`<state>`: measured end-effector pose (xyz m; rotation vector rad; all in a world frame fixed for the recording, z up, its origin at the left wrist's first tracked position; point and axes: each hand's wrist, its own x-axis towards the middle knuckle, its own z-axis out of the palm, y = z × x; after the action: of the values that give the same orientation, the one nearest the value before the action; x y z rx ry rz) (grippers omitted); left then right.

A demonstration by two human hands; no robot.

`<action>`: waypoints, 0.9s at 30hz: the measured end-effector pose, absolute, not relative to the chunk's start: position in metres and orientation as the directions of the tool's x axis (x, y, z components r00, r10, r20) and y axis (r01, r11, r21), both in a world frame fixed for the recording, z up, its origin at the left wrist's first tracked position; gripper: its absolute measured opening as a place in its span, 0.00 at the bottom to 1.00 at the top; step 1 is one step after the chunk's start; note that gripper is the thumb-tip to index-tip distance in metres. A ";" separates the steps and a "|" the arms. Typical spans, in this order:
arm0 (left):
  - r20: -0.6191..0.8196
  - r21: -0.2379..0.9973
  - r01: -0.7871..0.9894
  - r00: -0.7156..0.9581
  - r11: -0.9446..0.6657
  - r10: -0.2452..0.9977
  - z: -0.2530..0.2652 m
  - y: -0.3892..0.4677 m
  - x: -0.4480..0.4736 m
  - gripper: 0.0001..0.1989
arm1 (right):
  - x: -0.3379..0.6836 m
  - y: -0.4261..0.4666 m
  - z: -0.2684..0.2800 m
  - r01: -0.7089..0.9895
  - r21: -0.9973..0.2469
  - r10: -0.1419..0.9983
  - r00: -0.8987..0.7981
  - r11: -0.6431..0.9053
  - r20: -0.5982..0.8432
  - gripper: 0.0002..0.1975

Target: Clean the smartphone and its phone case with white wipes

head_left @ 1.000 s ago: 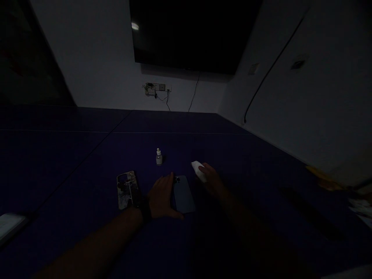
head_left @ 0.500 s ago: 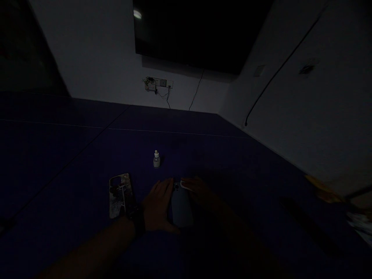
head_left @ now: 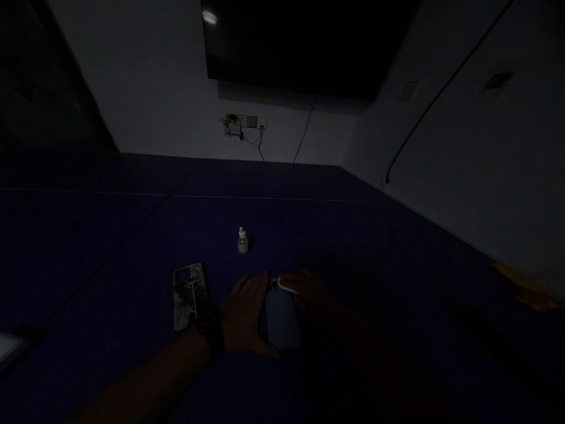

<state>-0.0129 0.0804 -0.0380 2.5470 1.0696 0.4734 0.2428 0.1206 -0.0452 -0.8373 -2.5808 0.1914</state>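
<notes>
A blue-grey smartphone (head_left: 282, 321) lies back up on the dark blue surface, its camera lenses at the far end. My left hand (head_left: 245, 312), with a dark watch on the wrist, steadies the phone along its left edge, fingers at the top corner and thumb near the bottom. My right hand (head_left: 309, 291) presses a small white cloth (head_left: 288, 287) against the phone's upper right, beside the lenses. Darkness hides much of that hand. Left of my wrist lies a patterned phone case (head_left: 184, 300). Beyond my hands a small white-capped dropper bottle (head_left: 242, 242) stands upright.
A pale flat object (head_left: 11, 347) shows at the left edge. Wall sockets with cables (head_left: 242, 123) sit below a large dark screen (head_left: 291, 47). A long dark object (head_left: 489, 335) and something yellow (head_left: 525, 285) lie to the right. The room is dim.
The view has shifted slightly, so most things appear a little further right, and the pale object has come into sight at left. Both hands stay at the phone, the cloth still at its upper right.
</notes>
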 end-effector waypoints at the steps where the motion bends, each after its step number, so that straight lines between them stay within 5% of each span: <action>1: 0.173 0.427 0.615 0.664 -0.663 0.727 -0.038 0.081 -0.013 0.72 | 0.241 0.121 -0.044 0.544 -0.249 0.598 -0.726 0.801 0.340 0.27; 7: 0.163 0.435 0.609 0.671 -0.663 0.723 -0.035 0.080 -0.014 0.71 | 0.239 0.120 -0.042 0.589 -0.248 0.640 -0.704 0.769 0.309 0.28; 14: 0.190 0.453 0.599 0.659 -0.660 0.728 -0.035 0.081 -0.015 0.70 | 0.240 0.122 -0.048 0.554 -0.275 0.613 -0.636 0.785 0.468 0.27; 20: 0.071 0.443 0.615 0.702 -0.653 0.709 -0.017 0.075 -0.017 0.70 | 0.242 0.129 -0.052 0.502 -0.513 0.711 -0.381 0.696 0.591 0.24; 21: 0.054 0.426 0.650 0.676 -0.629 0.735 -0.010 0.071 -0.014 0.68 | 0.243 0.130 -0.052 0.498 -0.540 0.726 -0.345 0.679 0.595 0.24; 24: 0.073 0.333 0.851 0.407 -0.406 0.911 0.008 0.058 0.008 0.42 | 0.246 0.133 -0.053 0.485 -0.592 0.753 -0.262 0.644 0.604 0.23; 27: 0.027 0.181 0.948 0.260 -0.260 0.965 0.016 0.049 0.037 0.46 | 0.246 0.135 -0.054 0.450 -0.643 0.772 -0.206 0.620 0.601 0.23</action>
<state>0.0371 0.0494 0.0159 2.3888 1.8264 0.1998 0.2464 0.1348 -0.0543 -0.9811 -1.8468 0.4047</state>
